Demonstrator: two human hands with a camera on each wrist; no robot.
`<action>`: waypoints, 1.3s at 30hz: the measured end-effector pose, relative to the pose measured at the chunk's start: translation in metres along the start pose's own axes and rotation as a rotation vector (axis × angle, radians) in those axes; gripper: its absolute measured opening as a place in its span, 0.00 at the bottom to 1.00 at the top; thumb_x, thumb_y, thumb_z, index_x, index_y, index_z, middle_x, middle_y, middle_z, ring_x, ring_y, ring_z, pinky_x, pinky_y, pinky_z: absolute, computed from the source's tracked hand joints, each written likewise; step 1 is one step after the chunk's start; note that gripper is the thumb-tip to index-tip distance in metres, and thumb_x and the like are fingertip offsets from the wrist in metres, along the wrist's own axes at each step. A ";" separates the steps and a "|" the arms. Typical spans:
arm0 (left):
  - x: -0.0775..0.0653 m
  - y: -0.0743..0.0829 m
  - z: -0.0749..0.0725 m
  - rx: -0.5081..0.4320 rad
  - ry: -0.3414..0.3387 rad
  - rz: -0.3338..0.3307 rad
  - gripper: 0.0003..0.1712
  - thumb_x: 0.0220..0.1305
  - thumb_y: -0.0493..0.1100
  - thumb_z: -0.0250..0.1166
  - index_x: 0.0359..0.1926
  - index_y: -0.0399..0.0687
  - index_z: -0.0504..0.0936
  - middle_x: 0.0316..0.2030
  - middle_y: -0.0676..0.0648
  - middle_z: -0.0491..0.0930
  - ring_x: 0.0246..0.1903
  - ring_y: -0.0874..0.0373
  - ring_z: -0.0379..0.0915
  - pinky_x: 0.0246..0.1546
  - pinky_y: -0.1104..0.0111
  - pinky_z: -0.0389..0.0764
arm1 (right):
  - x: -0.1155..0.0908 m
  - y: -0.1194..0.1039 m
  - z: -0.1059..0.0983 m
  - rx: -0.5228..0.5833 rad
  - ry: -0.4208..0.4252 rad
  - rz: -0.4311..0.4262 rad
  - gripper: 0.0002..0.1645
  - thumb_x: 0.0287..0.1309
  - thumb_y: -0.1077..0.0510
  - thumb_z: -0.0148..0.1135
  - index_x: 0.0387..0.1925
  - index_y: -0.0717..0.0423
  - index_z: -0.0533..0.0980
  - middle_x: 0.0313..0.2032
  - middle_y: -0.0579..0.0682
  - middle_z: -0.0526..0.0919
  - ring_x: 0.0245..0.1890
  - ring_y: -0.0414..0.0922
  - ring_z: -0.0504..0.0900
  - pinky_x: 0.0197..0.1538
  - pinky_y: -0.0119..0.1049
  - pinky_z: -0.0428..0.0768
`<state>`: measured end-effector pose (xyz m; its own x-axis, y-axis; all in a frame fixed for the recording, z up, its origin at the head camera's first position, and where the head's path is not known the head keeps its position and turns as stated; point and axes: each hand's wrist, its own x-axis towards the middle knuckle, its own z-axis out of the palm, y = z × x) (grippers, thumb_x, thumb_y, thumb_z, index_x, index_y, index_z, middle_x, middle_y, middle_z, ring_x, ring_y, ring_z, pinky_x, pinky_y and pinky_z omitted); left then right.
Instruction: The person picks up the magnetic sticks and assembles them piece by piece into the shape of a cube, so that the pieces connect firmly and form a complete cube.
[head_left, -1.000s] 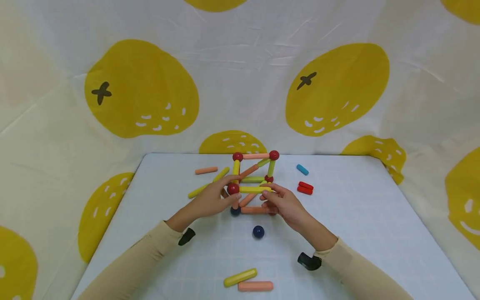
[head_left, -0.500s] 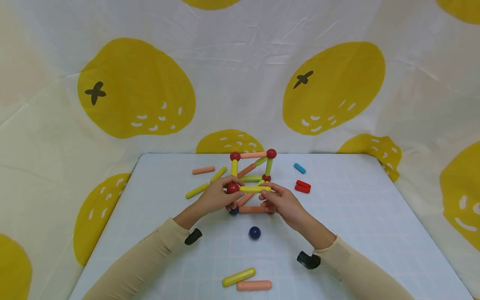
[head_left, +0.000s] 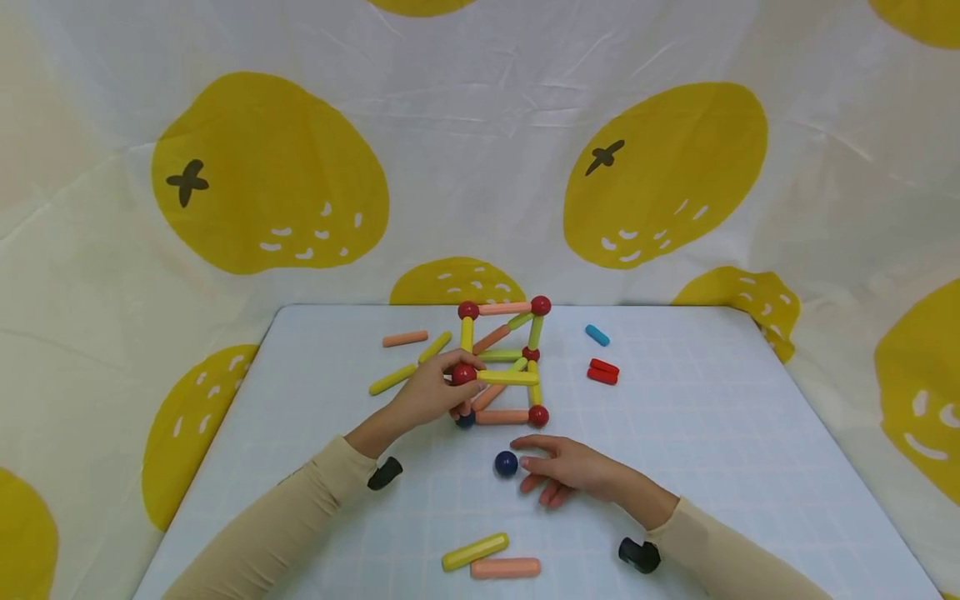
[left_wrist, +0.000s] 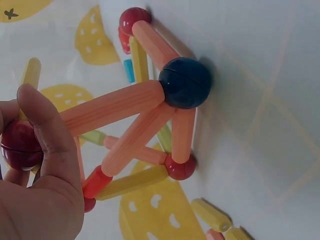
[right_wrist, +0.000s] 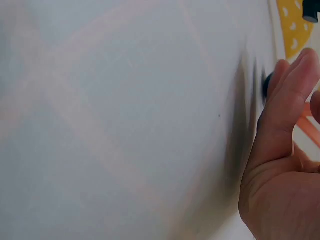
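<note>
With thumb and fingers, my left hand [head_left: 431,393] grips a red ball [left_wrist: 21,145] at the near upper left corner of a frame of sticks and balls. From this ball a yellow stick [head_left: 508,377] reaches right, its right end joined to no ball. In the left wrist view, a dark blue ball [left_wrist: 186,82] joins several orange sticks [left_wrist: 117,106] at a bottom corner. My right hand [head_left: 573,468] holds nothing; its loosely bent fingers hover just right of a loose dark blue ball [head_left: 506,463], seemingly apart from it. Fingers cover part of the gripped ball.
A yellow stick [head_left: 475,552] and an orange stick [head_left: 506,568] lie near the front edge. Left of the frame lie another orange stick [head_left: 405,339] and yellow sticks [head_left: 392,380]. Red sticks [head_left: 602,372] and a blue stick [head_left: 597,335] lie at right.
My right hand has let go of the yellow stick's right end and moved down toward the loose blue ball. The left hand keeps its grip on the red ball.
</note>
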<state>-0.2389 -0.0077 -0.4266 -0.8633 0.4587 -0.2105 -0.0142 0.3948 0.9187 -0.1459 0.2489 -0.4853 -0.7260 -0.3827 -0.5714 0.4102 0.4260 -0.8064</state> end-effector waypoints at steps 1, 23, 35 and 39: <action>0.000 0.000 0.000 -0.005 -0.001 0.007 0.18 0.66 0.47 0.71 0.56 0.57 0.79 0.31 0.35 0.84 0.23 0.53 0.81 0.29 0.67 0.85 | 0.002 0.001 0.002 0.012 -0.021 0.002 0.32 0.71 0.43 0.60 0.71 0.45 0.69 0.38 0.50 0.90 0.21 0.40 0.83 0.31 0.32 0.84; -0.003 -0.001 -0.006 -0.064 -0.005 0.039 0.16 0.68 0.46 0.70 0.54 0.55 0.79 0.31 0.31 0.83 0.30 0.35 0.82 0.29 0.67 0.84 | -0.016 -0.041 -0.046 0.508 0.172 -0.157 0.38 0.72 0.45 0.60 0.76 0.52 0.61 0.45 0.47 0.87 0.35 0.39 0.83 0.45 0.25 0.83; -0.001 -0.002 -0.004 0.080 -0.006 0.019 0.20 0.67 0.48 0.71 0.57 0.58 0.78 0.28 0.39 0.85 0.22 0.54 0.80 0.28 0.64 0.84 | -0.018 -0.049 -0.046 0.548 0.195 -0.185 0.37 0.73 0.46 0.58 0.77 0.51 0.60 0.44 0.46 0.87 0.37 0.39 0.85 0.47 0.25 0.84; 0.001 0.001 -0.004 0.166 -0.027 0.016 0.23 0.66 0.52 0.71 0.59 0.59 0.78 0.27 0.40 0.85 0.22 0.53 0.80 0.27 0.64 0.84 | -0.021 -0.052 -0.047 0.517 0.203 -0.202 0.37 0.75 0.47 0.57 0.77 0.51 0.59 0.44 0.47 0.88 0.37 0.39 0.85 0.46 0.25 0.84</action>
<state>-0.2422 -0.0099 -0.4247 -0.8491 0.4860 -0.2069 0.0848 0.5120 0.8548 -0.1782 0.2726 -0.4242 -0.8878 -0.2283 -0.3995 0.4318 -0.1132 -0.8948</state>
